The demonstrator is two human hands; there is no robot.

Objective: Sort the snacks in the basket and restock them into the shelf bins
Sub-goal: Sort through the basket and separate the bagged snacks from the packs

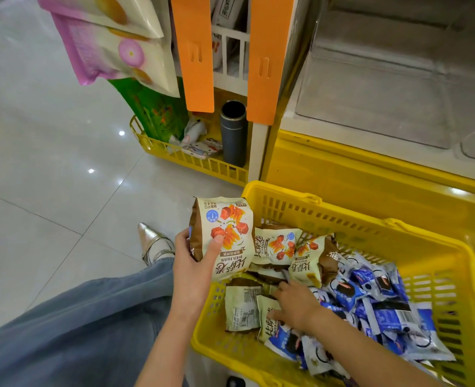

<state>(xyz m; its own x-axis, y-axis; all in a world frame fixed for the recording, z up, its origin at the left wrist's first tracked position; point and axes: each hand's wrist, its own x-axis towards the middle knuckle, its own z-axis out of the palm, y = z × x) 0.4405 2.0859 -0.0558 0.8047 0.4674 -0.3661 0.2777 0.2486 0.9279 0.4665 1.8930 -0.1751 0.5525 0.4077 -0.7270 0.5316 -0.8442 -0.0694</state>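
Note:
A yellow plastic basket (283, 203) sits at the lower right, filled with cream-and-brown snack packets (276, 245) on its left side and blue-and-white snack packets (381, 303) on its right. My left hand (193, 270) holds a small stack of the cream-and-brown packets (225, 233) upright just over the basket's left rim, thumb across the front one. My right hand (296, 304) reaches down into the basket among the cream packets, fingers spread and touching them; I cannot tell whether it grips one. Clear shelf bins (370, 88) stand at the upper right.
A yellow shelf base (342, 169) runs behind the basket. To the left is a low yellow rack (175, 156) holding a dark flask (233, 132) and small items. Orange strips (194, 51) and hanging snack bags (113, 46) are above. My knee and shoe are at lower left.

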